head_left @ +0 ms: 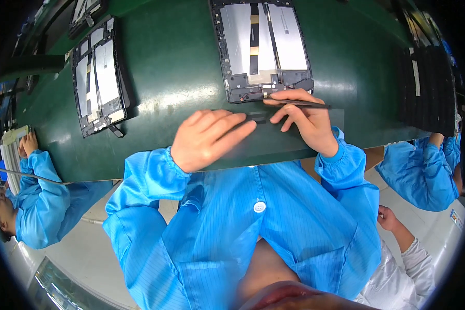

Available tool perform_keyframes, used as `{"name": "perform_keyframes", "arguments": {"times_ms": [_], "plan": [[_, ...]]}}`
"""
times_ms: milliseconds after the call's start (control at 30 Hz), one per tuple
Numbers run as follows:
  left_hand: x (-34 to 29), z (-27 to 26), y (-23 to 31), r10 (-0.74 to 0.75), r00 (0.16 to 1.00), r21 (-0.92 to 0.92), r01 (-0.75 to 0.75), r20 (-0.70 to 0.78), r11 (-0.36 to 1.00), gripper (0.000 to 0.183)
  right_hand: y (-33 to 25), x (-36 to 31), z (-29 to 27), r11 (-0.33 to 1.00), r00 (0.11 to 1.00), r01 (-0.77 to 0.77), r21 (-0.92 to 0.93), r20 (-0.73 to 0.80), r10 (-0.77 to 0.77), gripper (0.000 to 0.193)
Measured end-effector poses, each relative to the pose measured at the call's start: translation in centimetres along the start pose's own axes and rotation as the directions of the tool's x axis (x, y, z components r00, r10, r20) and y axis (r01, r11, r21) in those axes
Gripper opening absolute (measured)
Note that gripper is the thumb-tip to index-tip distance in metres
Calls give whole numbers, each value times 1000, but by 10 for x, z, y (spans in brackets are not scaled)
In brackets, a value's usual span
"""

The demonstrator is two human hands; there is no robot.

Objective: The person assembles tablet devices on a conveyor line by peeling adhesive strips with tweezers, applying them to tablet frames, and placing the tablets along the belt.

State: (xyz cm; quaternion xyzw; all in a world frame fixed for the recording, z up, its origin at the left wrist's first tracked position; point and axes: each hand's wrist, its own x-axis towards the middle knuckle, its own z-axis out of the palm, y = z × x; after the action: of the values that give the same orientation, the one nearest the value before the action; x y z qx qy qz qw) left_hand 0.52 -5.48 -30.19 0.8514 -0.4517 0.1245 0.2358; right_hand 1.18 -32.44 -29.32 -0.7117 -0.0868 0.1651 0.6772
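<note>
My right hand [307, 121] holds black tweezers [315, 105] between thumb and fingers, their tip near the lower edge of an opened tablet [288, 39]. The tablet lies flat, its silver battery and a dark ribbon cable exposed. Palm down, my left hand [206, 137] hovers over or rests on the green table, its fingers stretched out and slightly blurred. Between the two hands lie small dark strips [257, 118] on a flat, see-through sheet. What the tweezers grip, if anything, is too small to make out.
A second opened tablet [102, 77] lies to the left, and part of another [83, 13] shows behind it. A stack of black trays [431, 90] stands at the right. Workers in blue sleeves [44, 170] sit at both sides; a white sleeve [418, 261] is behind on the right.
</note>
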Motion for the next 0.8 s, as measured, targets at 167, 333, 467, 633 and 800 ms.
{"name": "perform_keyframes", "arguments": {"times_ms": [167, 333, 467, 633, 800], "plan": [[-15, 13, 17, -43, 989, -27, 47, 140, 999, 49, 12, -19, 2, 993, 994, -104, 56, 19, 104, 24], [-11, 11, 20, -70, 988, -20, 73, 135, 997, 52, 3, -10, 9, 992, 992, -125, 6, -25, 125, 19], [-9, 10, 18, -50, 991, -22, 53, 123, 998, 43, -1, -2, 18, 973, 998, 25, -228, -45, -36, 17], [-10, 10, 19, -58, 990, -27, 62, 126, 998, 45, -4, 3, 15, 927, 997, 71, -368, 31, -64, 14], [-10, 10, 20, -80, 987, -22, 84, 140, 996, 48, -1, 7, 19, 935, 998, 57, -350, 54, -40, 14]]}}
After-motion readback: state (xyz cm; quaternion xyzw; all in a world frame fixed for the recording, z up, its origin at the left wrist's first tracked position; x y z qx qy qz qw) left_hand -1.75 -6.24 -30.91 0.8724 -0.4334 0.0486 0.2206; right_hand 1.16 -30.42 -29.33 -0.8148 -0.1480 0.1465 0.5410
